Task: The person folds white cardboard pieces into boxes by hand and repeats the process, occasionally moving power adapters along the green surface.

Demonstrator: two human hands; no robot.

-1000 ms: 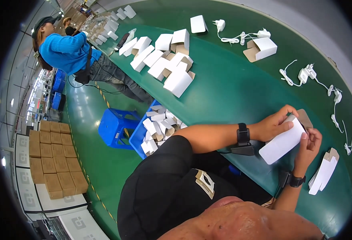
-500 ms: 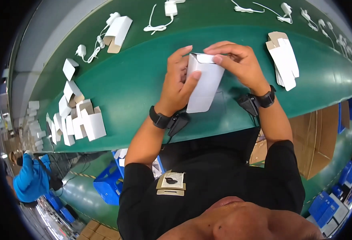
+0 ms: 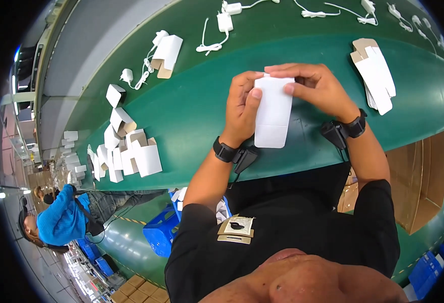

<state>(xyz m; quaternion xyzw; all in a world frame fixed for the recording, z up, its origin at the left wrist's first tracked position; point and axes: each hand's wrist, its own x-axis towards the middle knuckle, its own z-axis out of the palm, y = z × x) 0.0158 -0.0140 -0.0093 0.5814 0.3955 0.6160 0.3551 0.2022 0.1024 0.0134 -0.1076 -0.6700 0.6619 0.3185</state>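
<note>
A white cardboard box (image 3: 273,118) is between my two hands above the green table, its broad flat face toward me and its long flap end toward my body. My left hand (image 3: 242,105) grips its left side, the thumb lying on the upper left of the face. My right hand (image 3: 317,90) holds the upper right corner, thumb in front and fingers stretched across the far edge. Those fingers partly hide the box's far end. Whether anything is inside cannot be seen.
Several opened white boxes (image 3: 145,159) stand on the left of the green table (image 3: 196,116). Flat unfolded boxes (image 3: 374,76) are stacked at the right. White chargers with cables (image 3: 225,22) lie along the far side. A person in a blue top (image 3: 60,214) is at the left.
The box has turned so its broad face squares toward me. The flap edge that showed at its far end is now covered by my right fingers. The whole view has shifted slightly.
</note>
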